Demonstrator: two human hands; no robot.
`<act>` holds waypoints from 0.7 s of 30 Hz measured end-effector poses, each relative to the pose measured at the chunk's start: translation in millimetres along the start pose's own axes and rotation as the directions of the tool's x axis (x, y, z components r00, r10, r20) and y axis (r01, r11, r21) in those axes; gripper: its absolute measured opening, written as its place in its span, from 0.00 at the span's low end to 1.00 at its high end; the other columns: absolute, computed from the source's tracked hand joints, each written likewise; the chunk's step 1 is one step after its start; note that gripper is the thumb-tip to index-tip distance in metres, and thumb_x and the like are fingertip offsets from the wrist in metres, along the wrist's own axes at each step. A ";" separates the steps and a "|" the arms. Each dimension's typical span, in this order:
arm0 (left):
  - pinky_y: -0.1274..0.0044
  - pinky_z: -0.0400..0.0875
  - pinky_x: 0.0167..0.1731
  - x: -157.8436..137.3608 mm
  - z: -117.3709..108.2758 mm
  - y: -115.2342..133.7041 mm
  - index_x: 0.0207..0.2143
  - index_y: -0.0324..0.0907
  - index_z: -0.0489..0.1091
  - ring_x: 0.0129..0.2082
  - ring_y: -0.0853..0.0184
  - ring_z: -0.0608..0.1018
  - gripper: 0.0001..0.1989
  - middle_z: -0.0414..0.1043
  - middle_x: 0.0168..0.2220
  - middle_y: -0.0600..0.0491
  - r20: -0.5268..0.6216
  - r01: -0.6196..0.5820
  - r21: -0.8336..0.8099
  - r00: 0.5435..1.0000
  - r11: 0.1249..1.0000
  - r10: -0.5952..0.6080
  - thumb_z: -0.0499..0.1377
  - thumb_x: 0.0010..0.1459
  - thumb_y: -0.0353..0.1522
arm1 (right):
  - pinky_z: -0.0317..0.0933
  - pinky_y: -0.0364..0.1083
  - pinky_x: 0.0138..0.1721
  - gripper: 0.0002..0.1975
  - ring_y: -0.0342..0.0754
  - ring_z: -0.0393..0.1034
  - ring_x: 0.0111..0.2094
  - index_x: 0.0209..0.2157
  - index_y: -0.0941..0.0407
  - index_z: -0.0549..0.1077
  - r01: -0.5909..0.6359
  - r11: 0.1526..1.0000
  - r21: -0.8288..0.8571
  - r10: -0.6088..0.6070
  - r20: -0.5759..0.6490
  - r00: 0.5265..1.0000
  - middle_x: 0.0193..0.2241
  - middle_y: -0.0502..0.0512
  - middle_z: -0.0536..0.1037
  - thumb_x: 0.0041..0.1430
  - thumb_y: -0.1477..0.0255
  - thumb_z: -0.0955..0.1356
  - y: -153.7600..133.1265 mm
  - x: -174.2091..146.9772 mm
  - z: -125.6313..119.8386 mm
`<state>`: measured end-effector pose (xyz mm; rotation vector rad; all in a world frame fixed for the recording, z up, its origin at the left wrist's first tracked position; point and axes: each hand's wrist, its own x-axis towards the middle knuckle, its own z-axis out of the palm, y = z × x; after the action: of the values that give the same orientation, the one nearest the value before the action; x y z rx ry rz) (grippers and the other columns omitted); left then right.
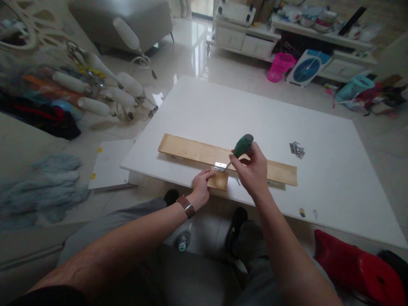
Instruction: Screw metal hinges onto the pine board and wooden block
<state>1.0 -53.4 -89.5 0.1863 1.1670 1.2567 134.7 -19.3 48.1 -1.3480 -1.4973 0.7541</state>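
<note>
My right hand (253,168) is closed around a green-handled screwdriver (242,145), tilted with its shaft pointing down and left. The shaft's tip is at a silver metal hinge (220,166), though I cannot tell whether it sits in a screw. The hinge spans a long wooden board (194,148) and a small wooden block (218,180) at the table's near edge. My left hand (201,185), with a brown watch strap at the wrist, grips the block's left side, thumb on top near the hinge. A small screw (238,182) lies just right of the block.
Several hinges and screws (297,149) lie in a pile on the right of the white table (204,102). Two small items sit by its near edge. A red plastic object (353,263) stands at lower right, and a glass bottle (182,241) is on the floor.
</note>
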 end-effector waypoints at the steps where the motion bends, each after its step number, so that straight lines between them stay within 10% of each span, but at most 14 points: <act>1: 0.68 0.75 0.44 -0.2 0.2 0.1 0.34 0.43 0.83 0.44 0.56 0.81 0.15 0.84 0.41 0.49 -0.009 0.001 0.004 1.000 1.000 -0.001 0.73 0.39 0.35 | 0.73 0.46 0.33 0.09 0.50 0.79 0.40 0.38 0.51 0.72 -0.009 1.000 0.016 0.009 0.016 1.000 0.36 0.51 0.81 0.55 0.69 0.72 -0.7 -0.5 -0.3; 21: 0.69 0.74 0.45 -0.9 1.2 1.2 0.33 0.43 0.83 0.43 0.57 0.81 0.15 0.84 0.39 0.50 -0.004 -0.008 -0.004 1.000 1.000 0.008 0.72 0.39 0.34 | 0.76 0.48 0.35 0.13 0.52 0.81 0.44 0.43 0.51 0.76 -0.029 0.998 0.052 0.027 0.053 0.998 0.40 0.55 0.83 0.54 0.71 0.72 0.7 -1.1 -0.9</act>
<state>1.2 -53.1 -87.6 0.1863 1.1680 1.2670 135.8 -20.4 47.5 -1.3209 -1.4913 0.8465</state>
